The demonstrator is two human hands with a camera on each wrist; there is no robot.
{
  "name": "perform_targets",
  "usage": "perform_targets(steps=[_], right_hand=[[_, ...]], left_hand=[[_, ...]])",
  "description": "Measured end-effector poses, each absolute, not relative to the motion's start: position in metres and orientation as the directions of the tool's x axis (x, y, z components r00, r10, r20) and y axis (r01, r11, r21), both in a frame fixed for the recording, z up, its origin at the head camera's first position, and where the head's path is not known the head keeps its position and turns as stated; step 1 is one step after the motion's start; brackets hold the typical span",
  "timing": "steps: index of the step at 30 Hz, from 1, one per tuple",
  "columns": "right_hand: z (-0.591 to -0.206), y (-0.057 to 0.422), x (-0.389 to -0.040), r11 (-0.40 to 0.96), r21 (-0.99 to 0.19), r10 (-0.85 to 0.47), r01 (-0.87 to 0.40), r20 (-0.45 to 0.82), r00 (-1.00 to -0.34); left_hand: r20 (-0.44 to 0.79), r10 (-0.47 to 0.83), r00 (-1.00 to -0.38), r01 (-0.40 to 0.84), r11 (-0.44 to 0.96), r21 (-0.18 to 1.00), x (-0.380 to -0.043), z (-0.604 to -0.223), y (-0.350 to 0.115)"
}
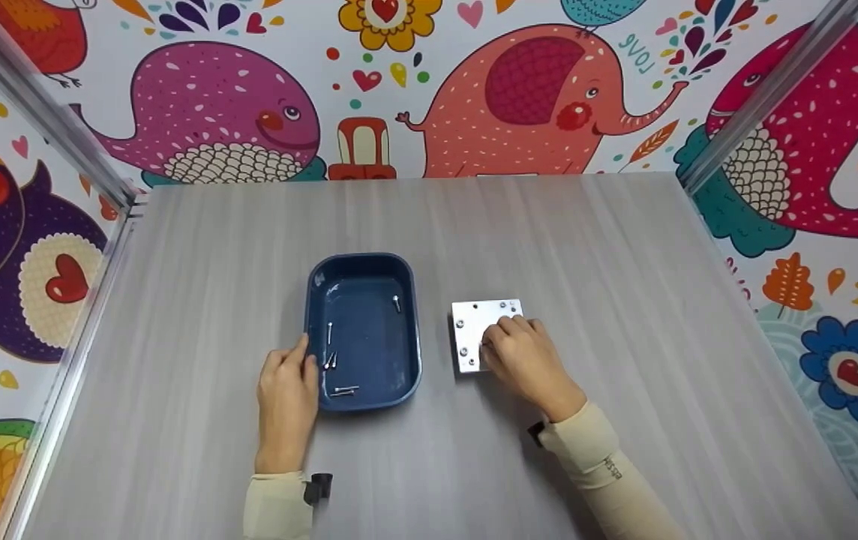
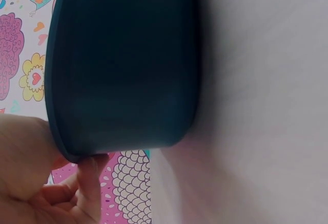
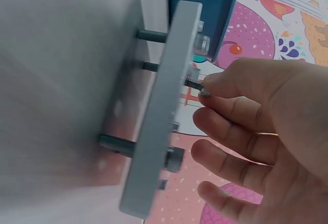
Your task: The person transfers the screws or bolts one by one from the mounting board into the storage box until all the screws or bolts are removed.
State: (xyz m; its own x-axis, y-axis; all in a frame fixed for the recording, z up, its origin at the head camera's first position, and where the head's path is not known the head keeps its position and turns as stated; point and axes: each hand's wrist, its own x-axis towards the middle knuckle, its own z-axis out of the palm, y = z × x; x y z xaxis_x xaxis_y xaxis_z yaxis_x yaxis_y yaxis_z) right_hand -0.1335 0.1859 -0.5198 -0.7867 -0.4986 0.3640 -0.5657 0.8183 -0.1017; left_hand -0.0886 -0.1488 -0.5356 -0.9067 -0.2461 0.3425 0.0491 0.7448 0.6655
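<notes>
Head view: a dark blue tray (image 1: 369,315) is standing left of centre on the worktop (image 1: 594,247), its left rim being gripped by the left hand (image 1: 288,401). Loose screws (image 1: 344,391) are lying inside: some along the tray's left edge, some by its near edge, one toward the far right corner. A metal plate (image 1: 475,326) is sitting near the tray's right side, apart from it, its near right corner being covered by the right hand (image 1: 526,356).

Left wrist view: the tray rim is being pinched between thumb and fingers.

Right wrist view: one screw (image 3: 193,84) is being pinched by thumb and forefinger, remaining fingers being held clear of the plate. Bare thread is showing above the face, so the screw is probably only partly seated; its tip is hidden. Dark shanks (image 3: 117,144) are projecting from the underside.

Step in hand, as judged: screw being started by fingertip. Best kept square to the face, turned lightly, backed off if binding is being felt; the plate is not being steadied by the left hand, so sideways pressure is best avoided.
</notes>
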Motion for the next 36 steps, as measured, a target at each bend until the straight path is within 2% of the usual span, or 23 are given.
perform_targets(steps=[8,19,36], right_hand=[[-0.505,0.188,-0.132,0.819,-0.101,-0.496,-0.565,0.373,-0.784],[-0.499,0.183,-0.132,0.812,-0.101,-0.498,-0.575,0.394,-0.772],[-0.487,0.120,-0.136,0.733,-0.109,-0.558,-0.671,0.467,-0.686]], left_hand=[[0.314,-0.257,-0.914,0.025,0.736,0.676,-0.088,-0.536,-0.149],[0.339,-0.253,-0.906,0.041,0.744,0.667,-0.088,-0.537,-0.150],[0.353,-0.246,-0.903,0.057,0.745,0.665,-0.089,-0.536,-0.148]])
